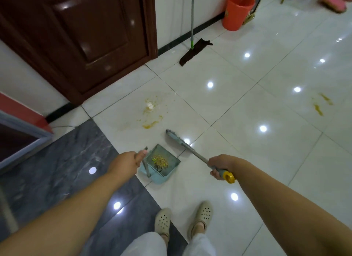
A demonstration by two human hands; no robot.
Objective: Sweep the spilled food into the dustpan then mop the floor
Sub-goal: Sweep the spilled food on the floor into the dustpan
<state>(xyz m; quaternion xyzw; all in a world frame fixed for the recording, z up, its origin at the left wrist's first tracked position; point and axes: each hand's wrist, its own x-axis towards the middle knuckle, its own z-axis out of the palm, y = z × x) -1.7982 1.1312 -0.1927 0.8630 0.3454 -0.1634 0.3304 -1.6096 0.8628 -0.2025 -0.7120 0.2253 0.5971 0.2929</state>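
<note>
Head view, looking down at a glossy white tile floor (pixel 247 107) with ceiling lights mirrored in it.

Left hand (pixel 125 161): fingers curled round the upright handle of the dustpan (pixel 162 171), thumb on top. The pale blue pan sits on the tile at the edge where the white floor meets a dark grey marble strip (pixel 62 160). A heap of yellow-brown swept food (pixel 160 161) lies inside the pan.

Right hand (pixel 221 165): wrapped round the grey shaft of the broom (pixel 182 143), just above its yellow end cap. The brush head is down at the floor just beyond the pan's far corner, pointing away from the person.

Spilled food (pixel 151 110): yellow smears, crumbs and a white lump on the tile beyond the broom head, between it and the dark brown door (pixel 82 36). A second pair of yellow streaks (pixel 322 105) lies well apart, toward the right edge of the floor.

Around: a flat mop (pixel 194 49) with a dark cloth head leans against the white wall beside the door. An orange bucket (pixel 238 11) stands near it at the black skirting. Pink slippers (pixel 333 0) in the far right corner. A red-and-grey cabinet edge (pixel 24 122) at left.

Nothing lies between the broom and the main spill. The person's feet, in cream perforated clogs (pixel 202 215), stand just behind the pan.
</note>
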